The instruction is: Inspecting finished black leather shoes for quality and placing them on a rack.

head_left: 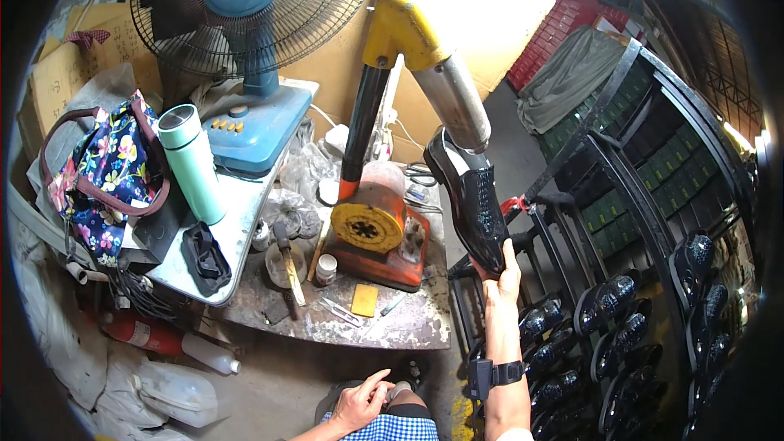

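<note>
My right hand (pixel 500 278) is closed around the toe end of a glossy black dress shoe (pixel 475 200). The heel end points up, and the shoe's opening sits close beneath the metal nozzle (pixel 454 102) of a hot-air blower with a yellow elbow pipe (pixel 404 26). Whether shoe and nozzle touch, I cannot tell. A dark band with a small box (pixel 495 376) is strapped round my right wrist. My left hand (pixel 363 404) rests low over a blue checked cloth (pixel 392 429) on my lap, its fingers loosely stretched out and apart from the shoe.
The worn workbench (pixel 416 327) holds an orange blower base (pixel 367 257), a brush (pixel 289 265), a small white jar (pixel 326 269), a yellow block (pixel 364 300) and tweezers (pixel 341 312). At left stand a blue fan (pixel 253 135), a mint flask (pixel 193 165) and a floral bag (pixel 110 175). Racked black shoes (pixel 608 302) fill the right.
</note>
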A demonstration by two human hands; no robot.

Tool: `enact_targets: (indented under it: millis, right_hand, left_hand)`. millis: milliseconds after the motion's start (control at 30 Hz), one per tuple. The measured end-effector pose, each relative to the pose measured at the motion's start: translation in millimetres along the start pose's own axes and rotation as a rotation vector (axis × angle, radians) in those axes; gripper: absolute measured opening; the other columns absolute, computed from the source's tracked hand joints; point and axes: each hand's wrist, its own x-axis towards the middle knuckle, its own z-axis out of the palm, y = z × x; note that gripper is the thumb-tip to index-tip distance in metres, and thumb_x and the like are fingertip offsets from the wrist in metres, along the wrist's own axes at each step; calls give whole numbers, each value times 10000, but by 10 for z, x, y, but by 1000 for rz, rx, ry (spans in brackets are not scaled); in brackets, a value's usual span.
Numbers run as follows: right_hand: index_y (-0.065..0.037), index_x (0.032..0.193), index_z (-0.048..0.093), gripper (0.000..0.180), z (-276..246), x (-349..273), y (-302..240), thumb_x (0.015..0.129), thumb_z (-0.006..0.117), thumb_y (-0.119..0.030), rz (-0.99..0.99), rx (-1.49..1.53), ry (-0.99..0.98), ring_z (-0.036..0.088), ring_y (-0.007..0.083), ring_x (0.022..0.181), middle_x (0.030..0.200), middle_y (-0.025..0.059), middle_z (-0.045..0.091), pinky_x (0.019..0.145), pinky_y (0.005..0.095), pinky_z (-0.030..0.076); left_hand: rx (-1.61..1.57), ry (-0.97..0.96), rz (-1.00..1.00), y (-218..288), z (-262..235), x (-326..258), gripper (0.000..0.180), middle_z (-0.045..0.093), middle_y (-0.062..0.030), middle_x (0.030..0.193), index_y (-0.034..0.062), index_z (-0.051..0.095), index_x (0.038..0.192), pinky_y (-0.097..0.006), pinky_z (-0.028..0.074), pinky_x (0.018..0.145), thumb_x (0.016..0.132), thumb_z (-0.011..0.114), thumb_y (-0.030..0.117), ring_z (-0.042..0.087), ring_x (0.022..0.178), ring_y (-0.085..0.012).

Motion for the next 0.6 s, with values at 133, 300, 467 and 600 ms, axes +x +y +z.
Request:
enact_targets:
  millis: [133, 300, 467, 600]
  right_hand:
    - [-45, 1023, 604, 264, 19, 99, 23, 876, 572, -261, 26, -3, -17, 655, 232, 817, 981, 101, 654, 647, 412, 567]
    - [-40, 992, 618, 262, -11, 177, 80, 872, 581, -270, 90, 101, -5, 664, 240, 766, 949, 113, 664, 620, 384, 580]
    - [-31, 959, 627, 262, 5, 150, 72, 859, 600, -273, 159, 185, 10, 667, 245, 734, 902, 121, 672, 605, 349, 585]
    - [-11, 957, 618, 291, 77, 128, 52, 862, 592, -285, 176, 222, 153, 667, 260, 686, 887, 136, 668, 569, 340, 592]
  left_hand:
    - [-2, 7, -18, 6, 1, -1, 305, 681, -61, 856, 8, 499, 1183, -259, 529, 562, 897, 499, 117, 659, 630, -143]
    - [-19, 11, -3, -1, -12, -2, 314, 684, -80, 888, 9, 494, 1198, -228, 519, 558, 893, 498, 84, 663, 639, -124]
    - [-31, 9, -9, -19, -11, -9, 314, 684, -80, 883, 7, 493, 1199, -228, 518, 561, 893, 498, 81, 663, 638, -124]
    - [-23, 13, -4, -26, -15, -9, 315, 684, -79, 879, 7, 491, 1199, -228, 517, 561, 893, 498, 83, 661, 632, -125]
